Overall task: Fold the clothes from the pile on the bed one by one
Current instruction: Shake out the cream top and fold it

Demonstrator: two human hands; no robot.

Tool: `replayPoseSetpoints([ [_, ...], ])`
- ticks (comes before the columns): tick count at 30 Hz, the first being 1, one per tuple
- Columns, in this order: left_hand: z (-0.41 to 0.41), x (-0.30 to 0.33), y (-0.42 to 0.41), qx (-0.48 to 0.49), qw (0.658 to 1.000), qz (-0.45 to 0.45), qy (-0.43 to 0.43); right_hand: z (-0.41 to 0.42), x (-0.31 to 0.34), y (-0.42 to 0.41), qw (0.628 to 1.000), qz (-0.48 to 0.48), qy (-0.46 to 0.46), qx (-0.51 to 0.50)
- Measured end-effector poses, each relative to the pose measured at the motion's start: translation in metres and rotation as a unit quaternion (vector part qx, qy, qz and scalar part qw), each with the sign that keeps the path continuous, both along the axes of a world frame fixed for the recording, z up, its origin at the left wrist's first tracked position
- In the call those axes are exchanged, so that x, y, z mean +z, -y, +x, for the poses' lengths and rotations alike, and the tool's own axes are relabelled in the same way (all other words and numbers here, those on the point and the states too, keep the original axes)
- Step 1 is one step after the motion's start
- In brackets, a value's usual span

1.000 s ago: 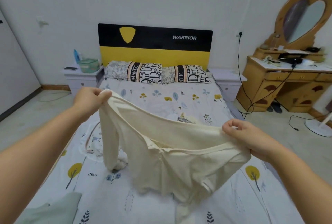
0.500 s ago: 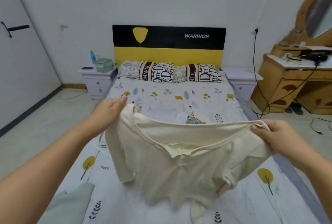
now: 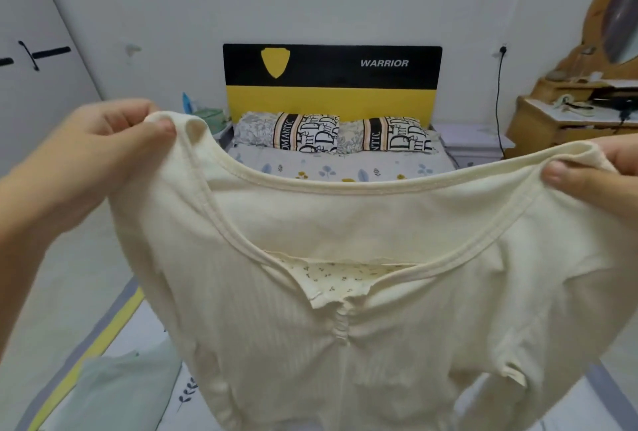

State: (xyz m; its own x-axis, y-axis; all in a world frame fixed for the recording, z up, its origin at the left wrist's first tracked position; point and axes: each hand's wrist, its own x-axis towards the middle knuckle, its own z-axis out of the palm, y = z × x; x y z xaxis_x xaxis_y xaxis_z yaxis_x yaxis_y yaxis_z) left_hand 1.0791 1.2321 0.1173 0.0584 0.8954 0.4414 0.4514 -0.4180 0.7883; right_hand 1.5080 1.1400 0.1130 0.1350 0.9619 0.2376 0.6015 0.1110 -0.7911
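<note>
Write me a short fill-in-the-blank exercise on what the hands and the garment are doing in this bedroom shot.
1. Both hands, the left hand and the right hand, hold up a ribbed ____-coloured cotton top.
2. Each grip pinches the top at a ____.
3. The word printed on the black and yellow headboard is ____.
4. The patterned pillows lie directly below the ____.

Missing words: cream; shoulder; WARRIOR; headboard

cream ribbed top (image 3: 362,327); black-and-yellow headboard (image 3: 331,85); leaf-print sheet (image 3: 338,168); pale green garment (image 3: 117,392)
</note>
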Motion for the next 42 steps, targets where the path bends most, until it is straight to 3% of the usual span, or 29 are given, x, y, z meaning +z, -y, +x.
replayPoseSetpoints([
  [3,0.002,-0.014,-0.016,0.012,1.0,-0.027,0.011,0.002,-0.01,-0.016,1.0,-0.007,0.022,0.017],
  [6,0.013,-0.066,-0.038,0.018,0.993,-0.107,-0.045,-0.013,-0.046,-0.043,0.992,-0.106,0.071,0.015],
  [12,0.021,-0.219,-0.063,0.049,0.955,-0.24,-0.165,-0.023,-0.19,-0.086,0.955,-0.286,0.079,0.025],
  [19,0.029,-0.338,-0.086,0.064,0.927,-0.311,-0.199,-0.031,-0.332,-0.114,0.919,-0.377,0.11,0.017],
  [26,0.049,-0.405,-0.14,0.114,0.913,-0.301,-0.253,-0.034,-0.402,-0.163,0.93,-0.335,0.149,-0.029],
  [30,0.052,-0.437,-0.174,0.133,0.909,-0.277,-0.282,-0.035,-0.432,-0.2,0.93,-0.291,0.221,-0.029],
  [35,0.06,-0.475,-0.215,0.147,0.903,-0.228,-0.333,-0.026,-0.47,-0.256,0.913,-0.251,0.321,-0.017],
  [42,0.076,-0.517,-0.256,0.186,0.896,-0.216,-0.339,-0.028,-0.514,-0.3,0.895,-0.238,0.368,-0.076],
])
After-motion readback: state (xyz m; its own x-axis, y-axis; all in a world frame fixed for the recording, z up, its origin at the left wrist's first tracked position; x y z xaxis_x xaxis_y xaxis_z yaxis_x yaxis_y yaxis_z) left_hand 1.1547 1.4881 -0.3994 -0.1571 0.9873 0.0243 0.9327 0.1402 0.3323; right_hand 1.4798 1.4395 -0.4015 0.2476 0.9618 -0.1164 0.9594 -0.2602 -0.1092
